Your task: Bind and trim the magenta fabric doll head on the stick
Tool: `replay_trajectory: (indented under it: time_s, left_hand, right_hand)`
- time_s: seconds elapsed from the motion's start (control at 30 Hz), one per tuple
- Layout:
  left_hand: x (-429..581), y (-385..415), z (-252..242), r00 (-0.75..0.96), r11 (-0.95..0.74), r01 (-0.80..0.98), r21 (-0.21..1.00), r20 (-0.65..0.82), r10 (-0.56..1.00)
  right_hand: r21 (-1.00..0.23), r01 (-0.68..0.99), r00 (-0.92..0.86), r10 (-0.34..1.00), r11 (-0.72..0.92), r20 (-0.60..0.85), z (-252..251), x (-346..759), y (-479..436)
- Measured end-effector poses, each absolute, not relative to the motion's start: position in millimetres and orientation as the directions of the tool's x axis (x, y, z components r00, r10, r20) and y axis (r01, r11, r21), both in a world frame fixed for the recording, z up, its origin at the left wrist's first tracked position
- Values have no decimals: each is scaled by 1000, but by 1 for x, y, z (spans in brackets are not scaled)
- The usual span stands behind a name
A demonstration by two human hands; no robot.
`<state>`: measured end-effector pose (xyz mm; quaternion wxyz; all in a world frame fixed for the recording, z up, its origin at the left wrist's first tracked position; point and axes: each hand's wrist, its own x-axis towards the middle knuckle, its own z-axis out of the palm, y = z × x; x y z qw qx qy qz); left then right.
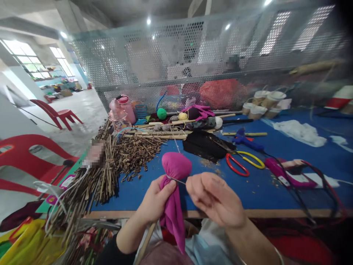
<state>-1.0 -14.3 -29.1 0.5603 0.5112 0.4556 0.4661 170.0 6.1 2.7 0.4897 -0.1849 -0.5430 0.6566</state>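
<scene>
My left hand (157, 197) is closed around the gathered neck of a magenta cloth bundle (176, 163), whose top bulges into a round, stuffed-looking head. Loose cloth tails hang below the grip toward my lap. A wooden stick (146, 241) comes out beneath the same hand; its upper end is hidden. Grey string (179, 181) wraps the neck and runs taut to my right hand (216, 198), which is closed on it. Beyond the bundle, string also leads back toward the yarn balls. Right of my hands lie scissors (242, 163) with one red and one yellow handle.
Dried stalks (106, 173) and a brown seed-head pile (138, 151) cover the table's left. Black cloth (206, 145), a blue glue gun (248, 140) and a magenta tool (289, 176) with cables lie to the right. A perforated metal screen (154, 59) stands behind the table.
</scene>
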Motion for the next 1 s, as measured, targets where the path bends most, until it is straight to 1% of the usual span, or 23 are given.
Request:
replay_trajectory:
  time_s: [0.03, 0.1, 0.3, 0.37, 0.43, 0.47, 0.5, 0.57, 0.63, 0.67, 0.7, 0.73, 0.77, 0.8, 0.83, 0.87, 0.9, 0.93, 0.97, 1.0]
  left_hand:
    - [0, -15, -30, 154, 64, -100, 993, -48, 987]
    - [1, -16, -32, 150, 97, -163, 982, -72, 986]
    - [4, -17, -37, 140, 135, -253, 958, -102, 985]
    - [5, -18, -39, 151, 137, -270, 953, -99, 984]
    - [6, -21, -39, 189, 128, -257, 958, -80, 979]
    - [5, -23, -38, 227, 121, -234, 965, -67, 972]
    - [5, -25, -35, 274, 113, -200, 973, -56, 960]
    - [3, -31, -25, 370, 86, -112, 990, -38, 928]
    - [4, -36, -13, 440, 40, -20, 999, -27, 898]
    - [5, -37, -8, 472, 16, 19, 1000, -23, 881]
    - [6, -39, -5, 506, -7, 55, 998, -21, 862]
    - [8, -39, -3, 540, -27, 87, 996, -25, 841]
    - [10, -39, -3, 566, -44, 117, 992, -31, 824]
    - [11, -38, -4, 575, -56, 150, 987, -41, 817]
    - [11, -36, -8, 560, -60, 186, 981, -55, 826]
    - [11, -33, -12, 523, -56, 220, 974, -69, 849]
    - [10, -30, -16, 471, -46, 249, 968, -79, 879]
    - [8, -27, -20, 409, -34, 264, 964, -80, 909]
    - [5, -24, -23, 350, -28, 268, 963, -70, 934]
    - [2, -22, -25, 304, -31, 261, 965, -52, 951]
  right_hand:
    - [-868, -495, -433, 860, 25, 272, -1, 167, 7]
    - [-835, -550, -400, 880, -9, 254, -3, 165, 8]
    - [-845, -533, -335, 930, -53, 153, -18, 172, 13]
    - [-833, -543, -326, 941, -107, 92, -29, 172, 16]
    - [-817, -539, -342, 940, -203, -7, -37, 170, 22]
    - [-820, -500, -390, 918, -278, -74, -38, 170, 26]
    - [-829, -425, -467, 873, -364, -144, -38, 169, 31]
    - [-839, -219, -628, 730, -497, -268, -31, 168, 44]
    - [-835, -26, -735, 577, -549, -356, -16, 165, 60]
    - [-839, 50, -766, 518, -541, -380, -6, 163, 68]
    - [-861, 139, -786, 475, -489, -396, 6, 160, 75]
    - [-892, 257, -802, 433, -371, -411, 18, 156, 81]
    - [-906, 381, -813, 400, -185, -423, 31, 151, 85]
    - [-874, 483, -817, 387, 53, -427, 44, 146, 87]
    - [-782, 545, -816, 405, 302, -413, 57, 142, 85]
    - [-643, 569, -816, 447, 513, -366, 68, 138, 82]
    - [-496, 571, -818, 503, 654, -279, 77, 137, 75]
    - [-360, 567, -820, 549, 741, -162, 83, 137, 68]
    - [-248, 567, -815, 579, 786, -28, 86, 139, 59]
    - [-165, 568, -802, 587, 806, 108, 85, 142, 50]
